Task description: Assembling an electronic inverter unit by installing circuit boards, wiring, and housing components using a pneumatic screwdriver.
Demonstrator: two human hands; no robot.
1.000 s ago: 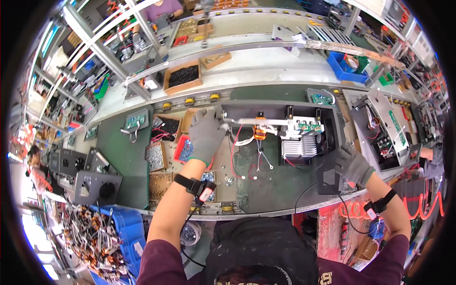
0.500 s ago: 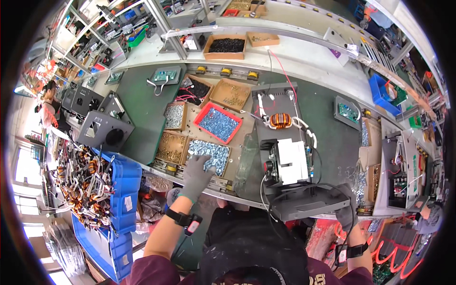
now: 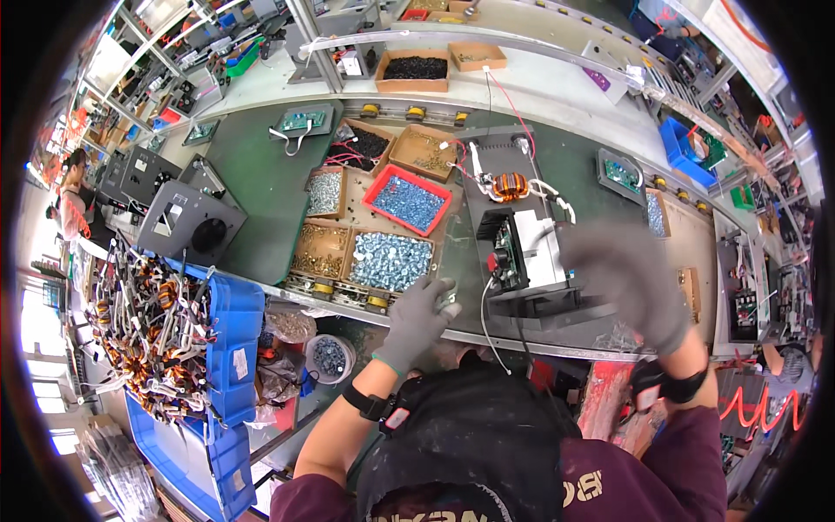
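Now the left hand (image 3: 416, 320) has cleared the fasteners (image 3: 391, 259).

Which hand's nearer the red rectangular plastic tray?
Left. Grey-gloved left hand: below the red tray in view; grey-gloved right hand: farther, off its lower right.

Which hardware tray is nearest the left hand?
The front-right cardboard tray of silvery-blue pieces, just beyond the left hand; the red tray lies farther back, the tray of brass-coloured pieces farther left.
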